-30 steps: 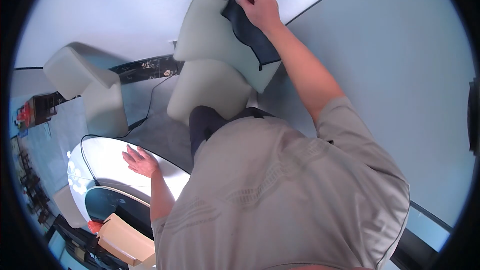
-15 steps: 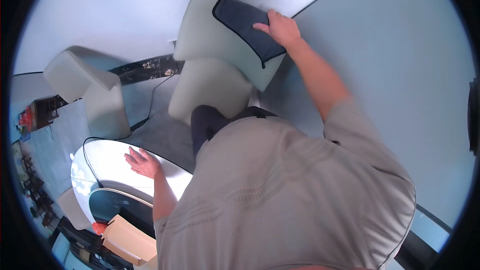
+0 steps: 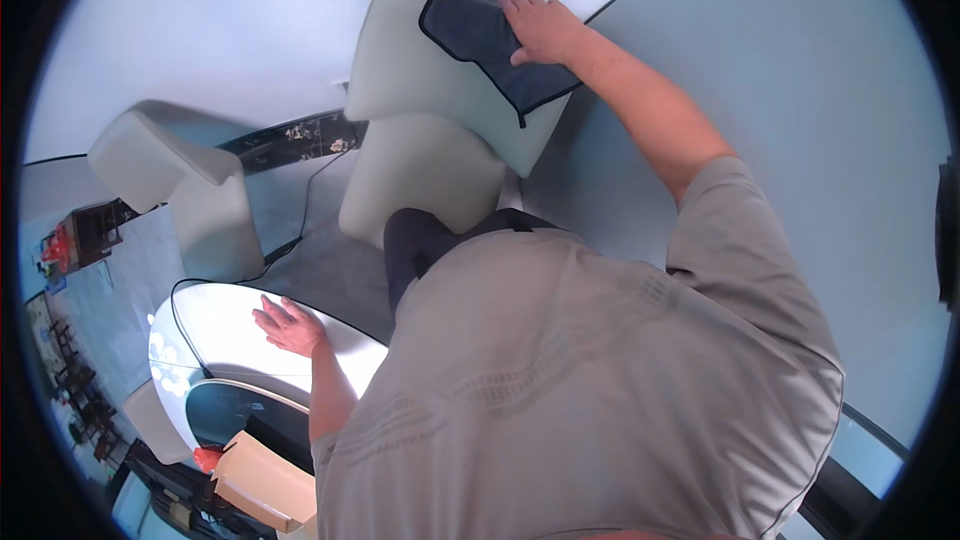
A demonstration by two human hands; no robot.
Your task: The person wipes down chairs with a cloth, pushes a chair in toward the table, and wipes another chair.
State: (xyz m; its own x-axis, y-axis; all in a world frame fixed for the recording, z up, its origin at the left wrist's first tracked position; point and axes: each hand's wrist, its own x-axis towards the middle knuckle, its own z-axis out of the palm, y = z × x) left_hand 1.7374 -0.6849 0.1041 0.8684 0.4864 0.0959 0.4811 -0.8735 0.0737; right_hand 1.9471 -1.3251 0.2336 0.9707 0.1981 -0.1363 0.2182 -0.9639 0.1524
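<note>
A dark grey cloth (image 3: 468, 32) with black edging lies draped over the backrest of a pale chair (image 3: 395, 65). Its lower corner hangs to a point on the chair's front. My right hand (image 3: 545, 30) rests on the cloth near the backrest's top edge, fingers stretched out and thumb apart. Part of the cloth is covered by that hand. Down at the left, my left hand (image 3: 288, 326) lies on a white table (image 3: 225, 315) with its fingers spread, holding nothing.
A cardboard box (image 3: 262, 480) and a dark oval panel (image 3: 235, 410) are on the table, with a black cable (image 3: 178, 315) running off it. Another pale chair (image 3: 210, 210) stands at the left. A grey-blue wall panel (image 3: 790, 160) rises close on the right.
My right hand has shifted slightly left and up across the cloth, its fingers now reaching the backrest's top edge. The cloth's outline has changed a little. My left hand stays on the table.
</note>
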